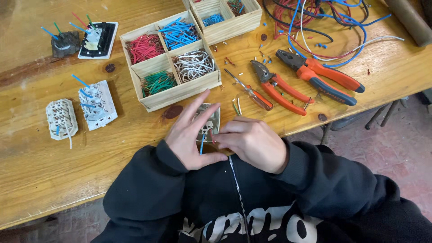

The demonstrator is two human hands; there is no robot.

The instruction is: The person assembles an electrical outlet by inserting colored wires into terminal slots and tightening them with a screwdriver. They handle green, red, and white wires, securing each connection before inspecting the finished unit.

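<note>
Left hand (189,137) cups white socket module (209,121), fingers (198,105) splayed over it. Right hand (249,141) fingertips (215,135) pinch short blue wire (202,145) at module's lower edge. Screwdriver (252,92) just beyond right knuckles.

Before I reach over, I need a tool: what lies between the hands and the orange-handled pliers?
Head view: a small orange-handled screwdriver and two short wire offcuts.

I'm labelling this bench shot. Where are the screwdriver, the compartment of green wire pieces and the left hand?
screwdriver (259,98): head view, on its orange handle.
green wire pieces (158,83): head view, middle of the pile.
left hand (191,137): head view, back of the hand.
</note>
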